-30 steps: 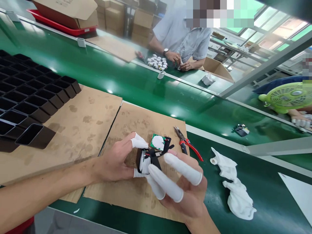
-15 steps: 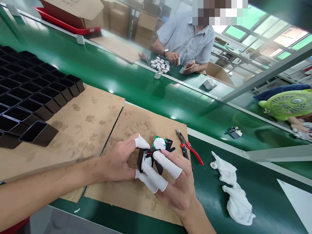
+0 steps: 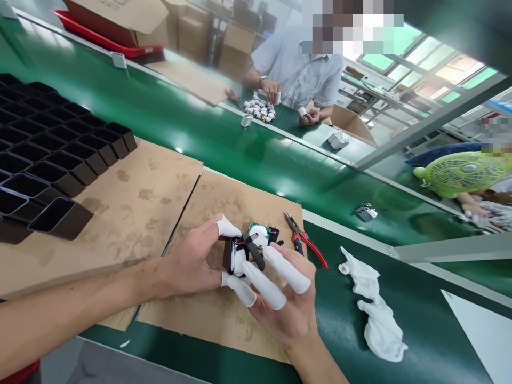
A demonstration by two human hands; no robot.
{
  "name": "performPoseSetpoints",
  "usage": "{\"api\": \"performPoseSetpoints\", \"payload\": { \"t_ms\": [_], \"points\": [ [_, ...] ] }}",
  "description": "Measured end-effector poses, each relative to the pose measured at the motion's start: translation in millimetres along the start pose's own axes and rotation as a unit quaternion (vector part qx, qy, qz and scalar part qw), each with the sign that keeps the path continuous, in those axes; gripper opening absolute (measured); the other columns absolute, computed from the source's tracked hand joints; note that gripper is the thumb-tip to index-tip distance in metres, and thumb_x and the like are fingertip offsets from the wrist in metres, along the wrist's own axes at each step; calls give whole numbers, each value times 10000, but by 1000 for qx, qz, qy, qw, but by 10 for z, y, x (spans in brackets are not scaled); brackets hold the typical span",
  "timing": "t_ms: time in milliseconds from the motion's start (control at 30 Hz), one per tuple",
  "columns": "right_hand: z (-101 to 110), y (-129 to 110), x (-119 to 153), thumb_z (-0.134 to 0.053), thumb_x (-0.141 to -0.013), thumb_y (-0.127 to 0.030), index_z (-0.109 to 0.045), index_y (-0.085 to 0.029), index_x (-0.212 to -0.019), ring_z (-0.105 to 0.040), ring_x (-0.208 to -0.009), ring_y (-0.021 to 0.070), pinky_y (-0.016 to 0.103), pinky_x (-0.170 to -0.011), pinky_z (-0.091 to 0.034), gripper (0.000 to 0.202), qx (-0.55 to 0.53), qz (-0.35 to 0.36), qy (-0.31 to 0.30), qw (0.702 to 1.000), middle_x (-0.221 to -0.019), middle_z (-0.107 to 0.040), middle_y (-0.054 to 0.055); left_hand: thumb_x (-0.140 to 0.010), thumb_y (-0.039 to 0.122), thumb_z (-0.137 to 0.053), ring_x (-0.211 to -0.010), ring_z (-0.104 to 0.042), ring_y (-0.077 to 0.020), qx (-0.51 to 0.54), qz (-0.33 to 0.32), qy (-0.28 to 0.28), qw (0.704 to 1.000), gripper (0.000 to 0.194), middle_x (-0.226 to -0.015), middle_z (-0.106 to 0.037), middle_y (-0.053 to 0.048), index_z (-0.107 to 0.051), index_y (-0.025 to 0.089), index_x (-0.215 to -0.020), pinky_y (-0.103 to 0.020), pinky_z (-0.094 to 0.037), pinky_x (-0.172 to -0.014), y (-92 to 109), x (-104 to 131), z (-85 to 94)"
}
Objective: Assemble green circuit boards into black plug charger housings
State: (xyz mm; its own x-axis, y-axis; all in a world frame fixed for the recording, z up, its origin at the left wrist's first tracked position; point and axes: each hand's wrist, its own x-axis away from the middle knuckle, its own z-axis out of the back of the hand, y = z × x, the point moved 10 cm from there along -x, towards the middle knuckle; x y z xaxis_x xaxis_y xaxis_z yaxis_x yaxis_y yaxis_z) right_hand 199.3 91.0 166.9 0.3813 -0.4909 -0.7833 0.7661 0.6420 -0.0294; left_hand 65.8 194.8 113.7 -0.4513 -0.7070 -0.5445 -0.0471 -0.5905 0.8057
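My left hand [image 3: 200, 253] grips a small black open-topped case [image 3: 227, 256] between thumb and index finger, both in white finger cots. Inside the case sits a white block [image 3: 239, 261], with thin red and black wires at its upper end. My right hand [image 3: 276, 288], also in white finger cots, has its thumb against the case's near corner and another fingertip at the block. A black strip [image 3: 254, 250] slants across the case's right side. Just beyond lies a green circuit board [image 3: 253, 228] bearing a white round pad [image 3: 259, 234]; fingers partly hide the parts beside it.
Red-handled pliers [image 3: 304, 240] lie right of the hands on cardboard [image 3: 216, 200]. Crumpled white gloves [image 3: 378, 314] rest further right. Rows of black cases [image 3: 60, 213] stand left. Across the green bench, a person [image 3: 298, 80] handles white pieces; a green fan [image 3: 464, 170] stands right.
The right fingers have lifted and spread somewhat, leaving more of the white block and black strip visible. My left hand keeps its grip on the case. The view has shifted slightly.
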Motion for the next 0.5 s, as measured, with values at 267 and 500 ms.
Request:
{"api": "performPoseSetpoints", "payload": {
  "t_ms": [267, 500],
  "points": [
    [-22, -38, -81, -849, -985, -138, -811, -225, -1192, -751, -1160, 320, 489, -938, -648, 227, 86, -39, 18, 995, -1281, -770, 154, -782, 329, -973, -900, -696, -237, -8, 127, 66, 990, 438, -995, -668, -6, -605, 256, -1008, -399, -614, -830, -180, 54, 74],
    [-94, -17, -109, -852, -995, -126, -801, -216, -1178, -761, -1078, 293, 471, -935, -617, 210, 66, -77, 20, 995, -1248, -793, 150, -709, 298, -912, -833, -708, -213, 1, 219, 76, 973, 425, -942, -681, 12, -541, 260, -914, -388, -623, -778, -368, 114, 72]
  ]
}}
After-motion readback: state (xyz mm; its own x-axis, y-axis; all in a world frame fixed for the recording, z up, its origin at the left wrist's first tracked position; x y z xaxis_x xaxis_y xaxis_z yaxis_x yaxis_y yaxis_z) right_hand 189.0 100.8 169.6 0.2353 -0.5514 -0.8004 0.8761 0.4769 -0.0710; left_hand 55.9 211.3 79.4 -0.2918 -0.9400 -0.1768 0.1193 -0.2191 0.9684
